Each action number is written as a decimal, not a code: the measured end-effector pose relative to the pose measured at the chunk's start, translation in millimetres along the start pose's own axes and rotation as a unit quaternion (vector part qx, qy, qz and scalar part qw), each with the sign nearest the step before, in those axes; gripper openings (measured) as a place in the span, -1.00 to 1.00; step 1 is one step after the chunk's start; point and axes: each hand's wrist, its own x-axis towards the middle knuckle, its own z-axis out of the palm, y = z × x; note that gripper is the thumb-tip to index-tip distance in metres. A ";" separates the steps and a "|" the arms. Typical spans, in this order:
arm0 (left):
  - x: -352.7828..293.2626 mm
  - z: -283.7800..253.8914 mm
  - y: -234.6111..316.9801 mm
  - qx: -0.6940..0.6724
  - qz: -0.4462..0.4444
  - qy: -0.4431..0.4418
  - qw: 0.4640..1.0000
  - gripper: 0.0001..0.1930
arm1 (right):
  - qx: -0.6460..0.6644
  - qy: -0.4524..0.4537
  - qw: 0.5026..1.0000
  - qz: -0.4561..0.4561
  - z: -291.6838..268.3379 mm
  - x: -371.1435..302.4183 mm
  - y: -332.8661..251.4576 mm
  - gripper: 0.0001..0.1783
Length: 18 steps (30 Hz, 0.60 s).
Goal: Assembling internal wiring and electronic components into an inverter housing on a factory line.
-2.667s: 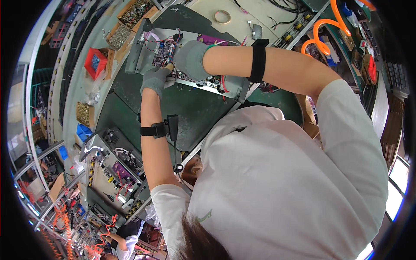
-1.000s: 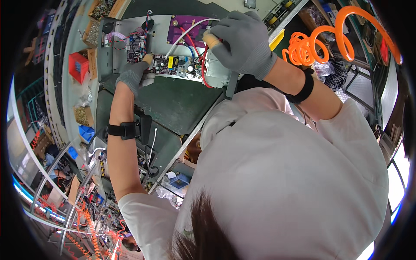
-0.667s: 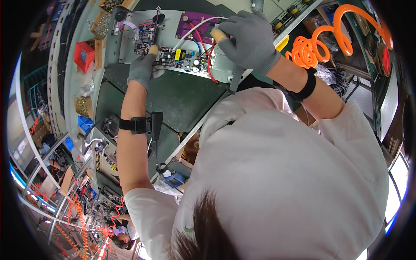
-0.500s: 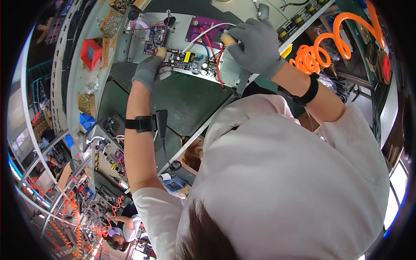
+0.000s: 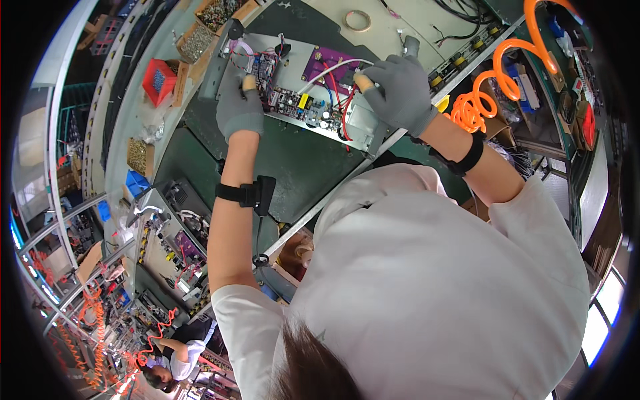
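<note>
A shallow metal chassis (image 5: 365, 120) lies on the dark green work surface. It carries a populated circuit board (image 5: 287, 101), a second board (image 5: 265, 67) at its left end and a purple board (image 5: 319, 62). Red, blue and white wires (image 5: 347, 110) run across the right part. My left hand (image 5: 241, 110), in a grey glove with a yellowish tip, closes over the chassis's left end. My right hand (image 5: 403, 93), gloved alike, is curled over the far right part beside the white cable's end; its fingers hide what they hold. A grey cylindrical piece (image 5: 411, 47) shows just beyond it.
Small-parts bins, one a red bin (image 5: 159, 81), line the left side. An orange coiled hose (image 5: 470, 110) hangs at right. A tape roll (image 5: 357, 21) lies beyond the chassis. Another chassis (image 5: 177, 250) stands at lower left, with a co-worker (image 5: 180, 353) farther off.
My left hand has shifted from the chassis's front edge to its left end. My right hand stays over the right part. The whole view has shifted slightly.
</note>
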 end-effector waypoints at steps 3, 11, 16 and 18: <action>-0.6 -10.2 18.9 0.008 0.067 -0.018 0.998 -0.67 | 0.003 0.013 1.000 -0.016 -4.6 0.3 0.5 -0.84; -21.2 1.7 53.3 0.157 0.021 -0.090 0.983 -0.69 | 0.022 -0.025 0.999 0.011 -8.5 2.0 1.6 -0.82; -12.3 3.1 35.4 0.024 0.013 -0.123 0.992 -0.76 | 0.036 0.034 0.999 0.003 -8.4 3.7 0.4 -0.92; -9.5 1.1 35.1 0.016 0.026 -0.150 0.988 -0.76 | 0.035 0.024 0.999 0.005 -7.9 3.9 1.7 -0.93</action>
